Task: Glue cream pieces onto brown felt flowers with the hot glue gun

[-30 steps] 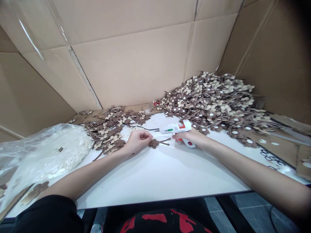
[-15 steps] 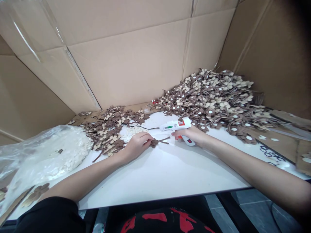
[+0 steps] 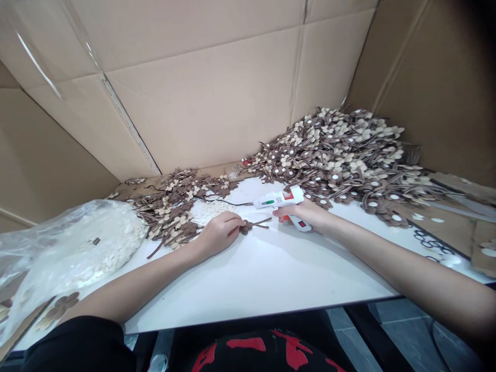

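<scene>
My left hand is closed, its fingertips on a brown flower with strap-like stems that lies on the white table. The stems point to the right, away from my fingers. In my right hand is a white hot glue gun, my fingers wrapped around its handle near the orange trigger. Its nozzle points left, above and a little to the right of the flower, apart from it. Small white discs lie behind my left hand.
A large heap of brown and cream flowers fills the back right. A smaller flower pile lies at the back left, beside a clear plastic bag of white discs. Cardboard walls enclose the table; black rings lie at right.
Hardly anything differs. My left fingers have shifted slightly at the flower, while the glue gun stays in nearly the same place in my right hand.
</scene>
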The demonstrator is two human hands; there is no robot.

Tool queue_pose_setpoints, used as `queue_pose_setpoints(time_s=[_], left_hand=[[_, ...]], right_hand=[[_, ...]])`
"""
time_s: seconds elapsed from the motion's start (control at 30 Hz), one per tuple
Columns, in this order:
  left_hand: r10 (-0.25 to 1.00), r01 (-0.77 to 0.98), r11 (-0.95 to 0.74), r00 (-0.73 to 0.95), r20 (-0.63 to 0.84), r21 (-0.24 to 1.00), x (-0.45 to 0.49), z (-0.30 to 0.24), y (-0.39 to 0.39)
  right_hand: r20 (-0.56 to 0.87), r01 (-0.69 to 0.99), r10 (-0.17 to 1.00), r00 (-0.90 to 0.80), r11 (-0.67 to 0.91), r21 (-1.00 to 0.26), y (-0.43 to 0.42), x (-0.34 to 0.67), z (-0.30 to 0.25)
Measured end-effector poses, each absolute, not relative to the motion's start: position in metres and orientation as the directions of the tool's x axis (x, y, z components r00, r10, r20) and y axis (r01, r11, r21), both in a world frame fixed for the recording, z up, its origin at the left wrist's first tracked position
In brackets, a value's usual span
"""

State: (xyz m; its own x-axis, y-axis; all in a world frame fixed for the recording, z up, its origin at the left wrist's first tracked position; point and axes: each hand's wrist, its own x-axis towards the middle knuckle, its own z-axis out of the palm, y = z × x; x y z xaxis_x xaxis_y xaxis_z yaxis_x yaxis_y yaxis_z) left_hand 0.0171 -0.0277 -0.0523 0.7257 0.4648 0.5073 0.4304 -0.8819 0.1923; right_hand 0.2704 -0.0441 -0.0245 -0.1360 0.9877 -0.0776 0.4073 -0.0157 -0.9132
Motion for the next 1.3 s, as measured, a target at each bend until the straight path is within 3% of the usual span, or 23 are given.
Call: queue_pose_setpoints(time_s=[0.43,0.67,0.87,1.3], left_hand=[[0.536,0.451,-0.844,0.687,0.491,0.290,0.017,-0.052,-0.027],[0.458,0.442,-0.884,0.752,0.474,0.151,0.016,-0.047,-0.028],[0.455,0.468,-0.883,0.826,0.333,0.045,0.019,-0.037,-0.030],[0.554,0.518,-0.832,0.790,0.262,0.197,0.020,-0.028,-0.022]], right_hand=[[-0.077,0.384,0.991,-0.110,-0.029,-0.923,-0.042,0.271,-0.028],[-0.095,0.389,0.992,-0.087,-0.054,-0.920,-0.043,0.271,-0.027],[-0.086,0.385,0.991,-0.100,-0.042,-0.922,-0.042,0.270,-0.028],[-0.088,0.380,0.990,-0.112,-0.039,-0.924,-0.041,0.270,-0.030]])
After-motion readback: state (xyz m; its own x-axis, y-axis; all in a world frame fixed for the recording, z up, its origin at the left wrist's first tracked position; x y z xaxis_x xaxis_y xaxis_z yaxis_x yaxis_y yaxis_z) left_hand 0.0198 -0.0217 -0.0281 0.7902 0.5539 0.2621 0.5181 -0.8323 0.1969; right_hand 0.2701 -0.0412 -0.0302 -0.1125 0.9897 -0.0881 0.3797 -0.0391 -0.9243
